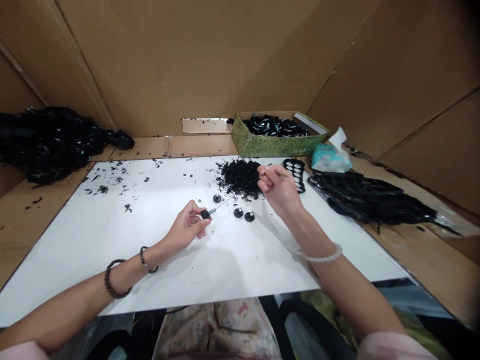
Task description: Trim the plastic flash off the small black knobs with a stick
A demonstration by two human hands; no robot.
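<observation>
My left hand (189, 222) pinches a black knob with a metal stud (205, 214) above the white board (157, 260). A thin line runs from near the stud's tip up and to the right. My right hand (277, 185) is raised at the right edge of a pile of small black rings (240, 177), its fingertips pressed together; what they hold is too small to make out. Between the hands, three black knobs with studs upright stand on the board: one (217, 198) farther back, two (238, 213) (249, 216) nearer.
A green box (279, 146) of black studded parts stands behind the board. A tissue pack (332, 157), a black perforated piece (295, 174) and black bags (371, 197) lie at the right. Another black bag (56, 142) lies at the far left. Cardboard walls (187, 60) surround the board.
</observation>
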